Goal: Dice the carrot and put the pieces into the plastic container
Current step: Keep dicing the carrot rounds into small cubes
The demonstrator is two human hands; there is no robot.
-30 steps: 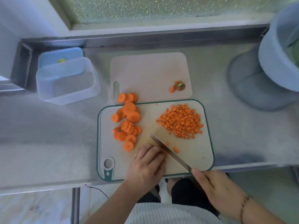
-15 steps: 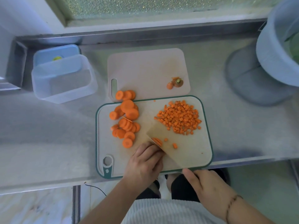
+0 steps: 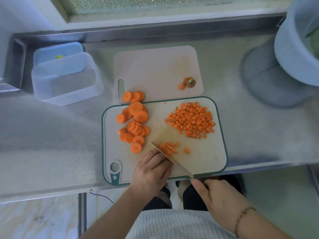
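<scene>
Steel counter (image 3: 51, 144), plastic container (image 3: 65, 80) holding nothing visible

On a counter (image 3: 51, 152), a cutting board (image 3: 203, 161) lies at the near edge, a second board (image 3: 155, 69) just behind it. Carrot slices (image 3: 134, 121) sit on the near board's left, diced carrot (image 3: 191, 119) on its right, carrot strips (image 3: 170, 147) between them beside a knife (image 3: 172, 157). A plastic container (image 3: 67, 80) stands far left on its lid (image 3: 57, 50); carrot ends (image 3: 187, 83) rest on the far board, a bowl (image 3: 293, 49) far right.
</scene>
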